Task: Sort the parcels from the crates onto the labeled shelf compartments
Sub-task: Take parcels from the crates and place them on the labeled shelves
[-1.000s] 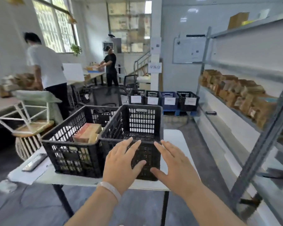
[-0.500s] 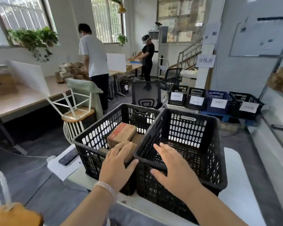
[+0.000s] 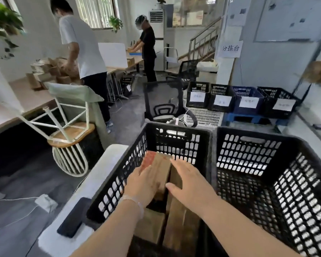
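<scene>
Both hands reach into the left crate point(image 3: 119, 175). The left hand point(image 3: 145, 184) lies flat on a parcel point(image 3: 160, 167) — the right hand point(image 3: 191, 184) is spread open beside it.

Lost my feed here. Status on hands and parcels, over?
Both hands in left crate. Left hand and right hand flat on parcels, no grip closed. Right crate looks empty. Nothing in the way.
</scene>
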Demonstrator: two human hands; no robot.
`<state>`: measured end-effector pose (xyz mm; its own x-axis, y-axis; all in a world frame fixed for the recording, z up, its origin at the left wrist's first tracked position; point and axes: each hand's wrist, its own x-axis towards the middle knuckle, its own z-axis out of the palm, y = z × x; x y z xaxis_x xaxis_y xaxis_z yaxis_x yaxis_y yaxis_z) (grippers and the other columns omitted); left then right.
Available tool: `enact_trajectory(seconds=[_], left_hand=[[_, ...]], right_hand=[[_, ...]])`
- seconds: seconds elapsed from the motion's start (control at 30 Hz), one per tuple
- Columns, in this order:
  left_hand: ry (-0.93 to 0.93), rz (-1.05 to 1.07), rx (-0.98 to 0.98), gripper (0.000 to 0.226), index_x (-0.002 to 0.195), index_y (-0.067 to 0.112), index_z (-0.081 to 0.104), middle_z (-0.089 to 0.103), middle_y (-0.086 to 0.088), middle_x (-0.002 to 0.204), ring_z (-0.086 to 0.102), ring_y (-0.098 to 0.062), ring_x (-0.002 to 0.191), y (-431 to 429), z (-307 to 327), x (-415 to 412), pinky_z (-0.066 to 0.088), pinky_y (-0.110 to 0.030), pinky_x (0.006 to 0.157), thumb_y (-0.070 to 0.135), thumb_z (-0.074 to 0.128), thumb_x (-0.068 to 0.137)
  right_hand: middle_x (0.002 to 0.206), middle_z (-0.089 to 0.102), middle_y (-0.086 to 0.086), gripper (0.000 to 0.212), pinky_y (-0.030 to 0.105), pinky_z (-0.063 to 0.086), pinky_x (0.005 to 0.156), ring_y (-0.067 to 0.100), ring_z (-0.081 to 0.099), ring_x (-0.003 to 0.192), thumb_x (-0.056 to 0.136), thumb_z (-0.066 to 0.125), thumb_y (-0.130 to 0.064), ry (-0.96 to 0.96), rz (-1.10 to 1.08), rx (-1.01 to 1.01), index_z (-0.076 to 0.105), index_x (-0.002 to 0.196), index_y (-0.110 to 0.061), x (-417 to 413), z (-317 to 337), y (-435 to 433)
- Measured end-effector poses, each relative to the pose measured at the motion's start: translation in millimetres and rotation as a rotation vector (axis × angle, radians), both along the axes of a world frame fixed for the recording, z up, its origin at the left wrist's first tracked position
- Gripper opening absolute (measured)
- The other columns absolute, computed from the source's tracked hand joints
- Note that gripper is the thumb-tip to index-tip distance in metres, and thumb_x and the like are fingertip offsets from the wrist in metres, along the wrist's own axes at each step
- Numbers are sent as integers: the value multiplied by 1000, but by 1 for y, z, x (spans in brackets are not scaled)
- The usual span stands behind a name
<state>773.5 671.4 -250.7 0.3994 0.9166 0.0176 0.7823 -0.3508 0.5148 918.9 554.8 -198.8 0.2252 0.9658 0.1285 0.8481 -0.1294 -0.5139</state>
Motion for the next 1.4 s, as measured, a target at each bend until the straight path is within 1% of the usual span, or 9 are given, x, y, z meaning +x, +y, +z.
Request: enact_trajectory(seconds=[0.13, 0.3, 0.43, 0.6, 0.73, 0.8, 1.0, 1.27, 1.4], left_hand=[[9, 18, -235, 57, 149, 27, 38, 35, -5, 152, 39, -28, 137, 54, -38, 12, 35, -36, 113, 34, 56, 96], [-459, 393, -462, 42, 142, 24, 45, 46, -1, 143, 48, -23, 125, 88, -75, 24, 42, -18, 94, 31, 49, 101], [8, 108, -343, 42, 134, 50, 37, 37, -1, 151, 34, -28, 140, 93, -89, 25, 32, -50, 114, 44, 45, 93], [157, 17, -343, 59, 147, 47, 27, 14, -7, 162, 6, -32, 150, 105, -100, 27, 13, -46, 123, 47, 49, 92], [76, 92, -347, 51, 135, 45, 45, 34, -6, 145, 35, -29, 131, 107, -88, 35, 43, -37, 103, 50, 57, 86], [23, 131, -343, 53, 134, 45, 47, 33, -3, 143, 41, -21, 118, 105, -77, 37, 51, -27, 84, 47, 62, 84], [-221, 90, -312, 75, 144, 46, 35, 23, -4, 152, 31, -29, 137, 92, -34, 30, 39, -46, 111, 60, 68, 78], [-263, -55, -366, 124, 143, 59, 11, 23, -7, 154, 28, -35, 140, 77, 42, 25, 35, -51, 111, 101, 54, 35], [-506, -90, -512, 123, 146, 53, 23, 38, -6, 147, 46, -29, 130, 73, 61, 16, 42, -49, 109, 86, 73, 38]], right_hand=[[157, 21, -12, 74, 35, 23, 115, 10, 17, 144, 90, 55, -49, 141, -99, -200, 17, 152, -36, -12, -36, 67], [146, 42, -3, 68, 31, 39, 106, 18, 45, 129, 88, 60, -39, 353, -265, -397, 32, 149, -27, -5, -78, 123], [122, 62, -4, 50, 31, 50, 91, 17, 60, 105, 85, 63, -35, 478, -401, -476, 53, 132, -25, 2, -107, 151], [122, 64, -1, 52, 23, 42, 76, 15, 56, 95, 85, 67, -43, 636, -411, -613, 53, 132, -24, 4, -128, 163], [103, 59, -7, 45, 20, 38, 64, 9, 51, 83, 91, 59, -35, 669, -458, -540, 52, 134, -24, 7, -122, 160], [124, 57, -2, 52, 21, 38, 71, 11, 51, 94, 94, 54, -34, 658, -500, -489, 41, 143, -24, 7, -112, 151], [154, 23, -6, 55, 35, 23, 114, 12, 24, 140, 99, 45, -37, 728, -475, -139, 26, 151, -34, -10, -75, 115], [151, 18, -29, 42, 31, 11, 119, -9, 12, 138, 101, 40, -36, 692, -289, 187, 34, 138, -56, -28, -16, 76], [145, 24, -36, 41, 24, 13, 116, -21, 14, 132, 102, 40, -34, 603, -236, 249, 36, 134, -59, -28, 8, 64]])
